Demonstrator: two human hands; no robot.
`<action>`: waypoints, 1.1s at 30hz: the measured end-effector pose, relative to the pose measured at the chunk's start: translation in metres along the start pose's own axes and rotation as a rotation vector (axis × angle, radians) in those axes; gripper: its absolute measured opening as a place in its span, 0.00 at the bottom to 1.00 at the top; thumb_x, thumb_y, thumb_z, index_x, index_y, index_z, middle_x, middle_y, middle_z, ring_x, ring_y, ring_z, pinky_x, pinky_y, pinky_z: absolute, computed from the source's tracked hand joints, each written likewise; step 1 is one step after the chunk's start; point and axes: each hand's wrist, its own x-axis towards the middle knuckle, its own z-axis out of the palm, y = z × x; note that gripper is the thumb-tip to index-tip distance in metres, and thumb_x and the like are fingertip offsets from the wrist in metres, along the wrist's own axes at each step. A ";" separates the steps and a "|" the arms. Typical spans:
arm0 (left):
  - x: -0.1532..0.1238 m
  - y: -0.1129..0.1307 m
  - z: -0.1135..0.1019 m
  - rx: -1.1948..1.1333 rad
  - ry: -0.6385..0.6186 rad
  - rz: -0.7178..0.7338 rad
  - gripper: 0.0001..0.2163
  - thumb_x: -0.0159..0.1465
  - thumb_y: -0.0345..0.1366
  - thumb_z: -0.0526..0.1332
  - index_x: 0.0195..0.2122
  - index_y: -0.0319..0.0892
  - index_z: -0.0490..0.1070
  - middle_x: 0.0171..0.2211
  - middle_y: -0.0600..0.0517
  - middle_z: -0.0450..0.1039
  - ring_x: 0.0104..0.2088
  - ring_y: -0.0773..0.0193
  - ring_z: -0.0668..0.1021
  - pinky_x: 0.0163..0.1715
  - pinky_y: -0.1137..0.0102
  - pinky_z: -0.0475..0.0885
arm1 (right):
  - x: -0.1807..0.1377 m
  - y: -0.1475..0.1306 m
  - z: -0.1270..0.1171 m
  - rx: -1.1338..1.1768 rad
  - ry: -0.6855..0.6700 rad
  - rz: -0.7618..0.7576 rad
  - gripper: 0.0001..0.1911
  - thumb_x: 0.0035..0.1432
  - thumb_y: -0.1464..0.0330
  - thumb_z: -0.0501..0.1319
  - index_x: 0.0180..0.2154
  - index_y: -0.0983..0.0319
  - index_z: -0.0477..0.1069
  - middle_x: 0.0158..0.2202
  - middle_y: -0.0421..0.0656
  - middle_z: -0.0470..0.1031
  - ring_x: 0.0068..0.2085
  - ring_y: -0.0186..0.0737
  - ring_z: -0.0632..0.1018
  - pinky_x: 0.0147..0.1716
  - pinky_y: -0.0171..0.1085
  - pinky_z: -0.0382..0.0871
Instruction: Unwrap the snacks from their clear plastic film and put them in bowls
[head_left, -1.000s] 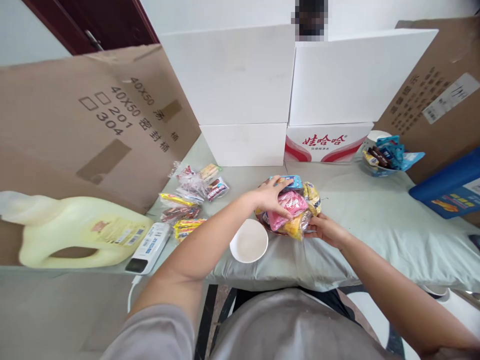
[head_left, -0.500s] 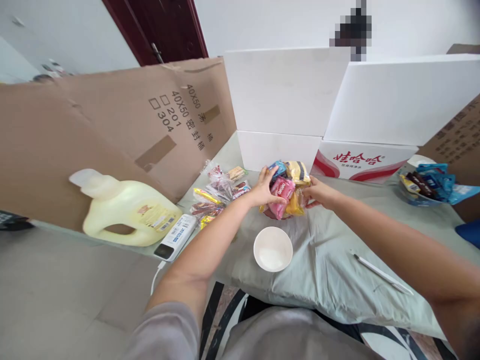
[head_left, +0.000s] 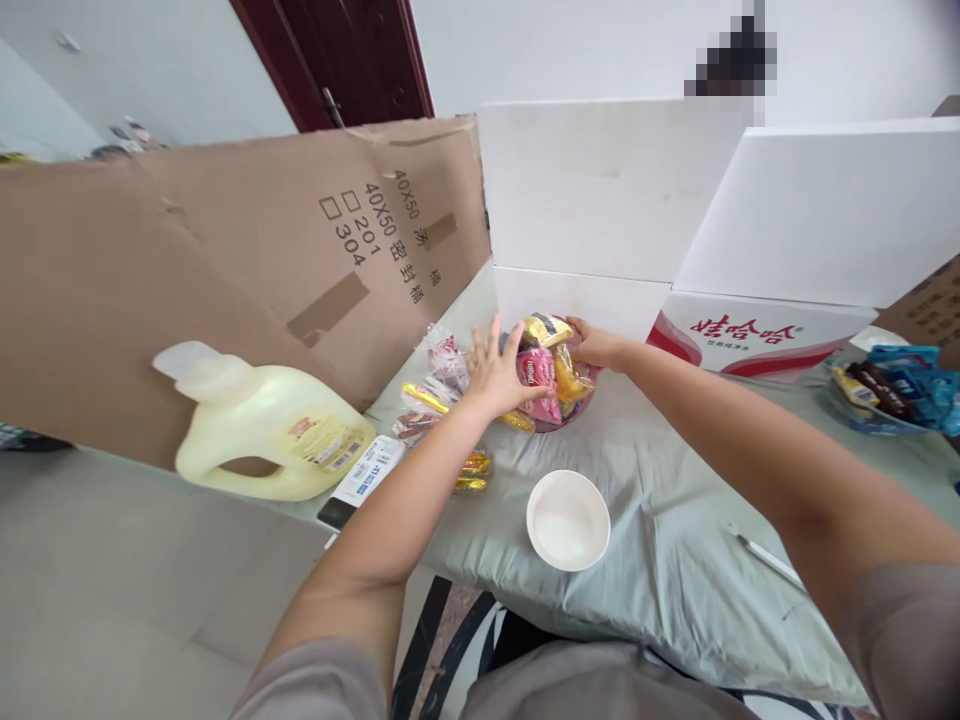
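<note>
A reddish bowl (head_left: 591, 395) full of wrapped snacks stands at the middle back of the table. My right hand (head_left: 592, 345) grips its far right rim. Fingers spread wide, my left hand (head_left: 496, 378) is at the bowl's left side, near the pink packet (head_left: 541, 380). A yellow packet (head_left: 547, 328) and an orange-yellow packet (head_left: 572, 375) also lie in the bowl. Left of it is a pile of loose wrapped snacks (head_left: 448, 362), partly hidden by my left hand and forearm. A white bowl (head_left: 568, 520) sits in front, with nothing visible inside.
A large pale-yellow jug (head_left: 270, 430) and a white device (head_left: 367, 475) stand on the left. Cardboard (head_left: 247, 260) and white boxes (head_left: 585, 190) wall the back. A bowl of blue-wrapped snacks (head_left: 892, 390) and a white pen (head_left: 772, 562) are on the right.
My left hand has opened and let go of the packets. My right hand has moved up to the reddish bowl's rim. More of that bowl shows, and the camera view has shifted slightly.
</note>
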 end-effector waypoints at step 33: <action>0.079 0.019 -0.013 0.215 -0.381 0.246 0.38 0.36 0.57 0.72 0.49 0.49 0.75 0.53 0.47 0.72 0.60 0.34 0.61 0.60 0.47 0.51 | 0.011 -0.070 0.029 -0.533 0.342 -0.110 0.31 0.56 0.71 0.58 0.62 0.55 0.60 0.54 0.52 0.71 0.52 0.54 0.74 0.51 0.50 0.65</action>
